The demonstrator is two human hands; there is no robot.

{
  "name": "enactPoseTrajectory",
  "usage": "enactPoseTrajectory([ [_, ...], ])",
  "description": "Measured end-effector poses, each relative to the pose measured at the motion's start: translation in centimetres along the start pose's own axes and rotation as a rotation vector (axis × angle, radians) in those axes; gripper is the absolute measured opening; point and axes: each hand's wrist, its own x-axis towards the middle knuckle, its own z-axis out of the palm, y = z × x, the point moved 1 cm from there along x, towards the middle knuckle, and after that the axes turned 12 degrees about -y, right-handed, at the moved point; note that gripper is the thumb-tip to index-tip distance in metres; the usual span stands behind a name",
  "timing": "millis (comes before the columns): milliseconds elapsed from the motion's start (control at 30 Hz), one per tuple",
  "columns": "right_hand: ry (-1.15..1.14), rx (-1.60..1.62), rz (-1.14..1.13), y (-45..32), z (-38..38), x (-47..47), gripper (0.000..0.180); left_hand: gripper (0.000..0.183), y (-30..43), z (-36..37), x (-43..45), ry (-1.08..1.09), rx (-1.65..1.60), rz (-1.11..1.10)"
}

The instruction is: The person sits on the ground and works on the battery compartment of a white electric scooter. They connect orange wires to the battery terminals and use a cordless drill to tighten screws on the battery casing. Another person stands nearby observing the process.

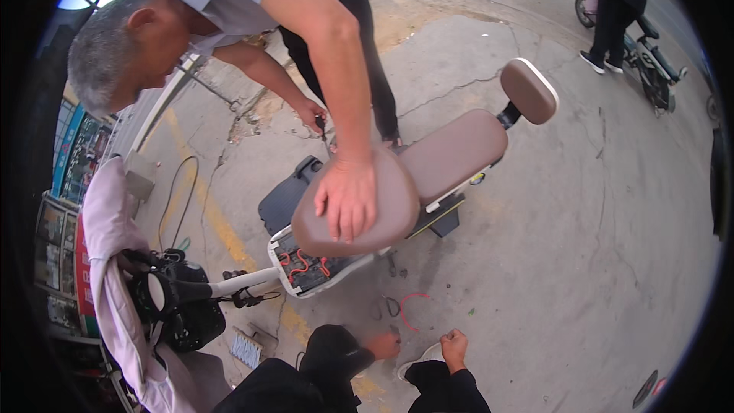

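Observation:
My left hand [385,345] is low over the pavement in front of my knee, fingers curled and blurred. Something small and dark shows at its fingertips; whether it is held is unclear. Over my pale shoe [427,355], my right hand [455,349] is curled into a fist, its inside hidden. A red wire [403,312] and a black loop [393,306] lie on the ground just beyond. Farther off stands an electric scooter with a brown front seat [395,206]. Its uncovered floor compartment [312,276] shows dark batteries joined by orange-red wires.
Another person leans over the scooter, one hand [347,201] flat on its seat, the other [309,112] around a dark-handled tool. A black plastic panel [287,198] lies behind. At left are handlebars under a pink cover [109,275]. A small box [246,349] rests near my knee.

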Motion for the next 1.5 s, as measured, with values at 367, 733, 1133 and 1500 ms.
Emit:
enactPoseTrajectory([
  [367,-0.202,0.064,0.428,0.9,-16.7,-11.4,0.018,0.035,1.3,2.5,-13.2,0.198,-0.215,-0.207],
  [733,-0.586,0.186,0.349,-13.4,-21.8,-16.3,0.048,0.051,10.1,-5.7,-30.7,0.646,-0.177,-0.337],
  [1133,-0.126,-0.006,0.32,-17.1,-35.1,-29.2,0.04,0.076,10.5,-11.8,-43.5,0.981,-0.168,-0.497],
  [1500,-0.002,-0.211,0.634,-16.3,-32.2,-55.0,0.035,0.08,10.4,0.8,-40.9,0.773,-0.297,-0.228],
])
